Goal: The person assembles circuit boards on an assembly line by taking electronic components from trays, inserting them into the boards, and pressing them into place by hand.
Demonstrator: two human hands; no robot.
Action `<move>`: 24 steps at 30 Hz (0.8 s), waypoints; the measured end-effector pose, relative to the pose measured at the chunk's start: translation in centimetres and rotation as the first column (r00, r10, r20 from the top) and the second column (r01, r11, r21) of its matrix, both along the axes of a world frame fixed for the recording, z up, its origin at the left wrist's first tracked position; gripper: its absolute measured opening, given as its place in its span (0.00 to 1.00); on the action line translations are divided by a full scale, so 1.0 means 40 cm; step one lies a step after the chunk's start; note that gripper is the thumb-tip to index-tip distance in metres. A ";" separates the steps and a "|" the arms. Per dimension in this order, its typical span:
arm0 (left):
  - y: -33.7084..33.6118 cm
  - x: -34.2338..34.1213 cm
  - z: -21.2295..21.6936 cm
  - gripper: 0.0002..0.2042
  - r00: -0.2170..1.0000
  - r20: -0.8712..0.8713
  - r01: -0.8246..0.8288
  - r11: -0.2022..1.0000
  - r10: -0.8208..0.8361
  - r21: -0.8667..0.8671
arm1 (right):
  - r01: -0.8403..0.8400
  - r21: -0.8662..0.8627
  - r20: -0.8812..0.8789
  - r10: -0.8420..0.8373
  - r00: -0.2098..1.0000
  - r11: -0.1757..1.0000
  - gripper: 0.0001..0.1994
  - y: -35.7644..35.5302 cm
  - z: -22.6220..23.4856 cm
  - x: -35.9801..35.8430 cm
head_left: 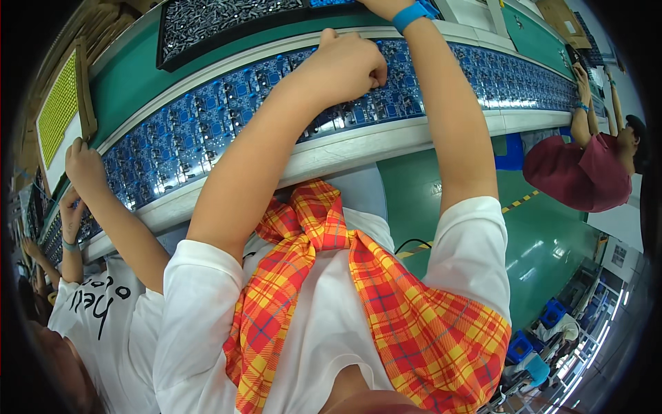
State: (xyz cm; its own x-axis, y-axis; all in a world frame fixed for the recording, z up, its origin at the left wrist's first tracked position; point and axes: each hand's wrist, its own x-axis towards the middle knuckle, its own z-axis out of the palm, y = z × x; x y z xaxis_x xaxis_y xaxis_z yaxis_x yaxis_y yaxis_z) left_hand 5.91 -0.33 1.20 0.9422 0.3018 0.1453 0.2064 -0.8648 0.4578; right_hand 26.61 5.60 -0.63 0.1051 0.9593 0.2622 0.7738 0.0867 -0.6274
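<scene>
My left hand (pixel 345 67) is over the long row of blue circuit boards (pixel 200 124). Its fingers are curled together and point down at the boards; whatever they may hold is too small or hidden to make out. Small upright parts stand on the boards around it. My right arm reaches farther, across the row, to a black tray section with small blue parts (pixel 329 3). A blue wristband (pixel 414 15) is on that wrist. The upper picture edge cuts off most of my right hand (pixel 385 5), so its fingers do not show.
A black tray of small dark parts (pixel 227 27) stands beyond the row on a green surface. The line's pale metal edge (pixel 358 143) runs before me. At left, a co-worker's hand (pixel 84 168) is near a box of yellow parts (pixel 58 103); another person (pixel 586 169) works at far right.
</scene>
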 end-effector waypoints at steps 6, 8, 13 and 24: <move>-0.011 0.000 0.001 0.05 1.000 0.013 0.023 0.999 -0.023 0.029 | -0.037 -0.029 -0.514 0.017 0.858 0.999 0.07 -0.008 0.019 0.008; -0.010 0.001 0.004 0.06 1.000 -0.007 0.017 0.999 -0.017 0.034 | 0.014 -0.055 -0.594 -0.044 0.803 0.998 0.06 -0.010 0.026 0.007; -0.034 0.009 0.008 0.08 1.000 0.005 -0.005 0.991 0.004 0.131 | 0.003 0.006 -0.662 0.002 0.749 1.000 0.05 -0.013 0.012 0.037; -0.037 0.008 0.005 0.09 1.000 0.009 0.009 0.950 -0.013 0.313 | 0.023 0.003 -0.719 -0.014 0.695 1.000 0.05 -0.029 0.031 0.018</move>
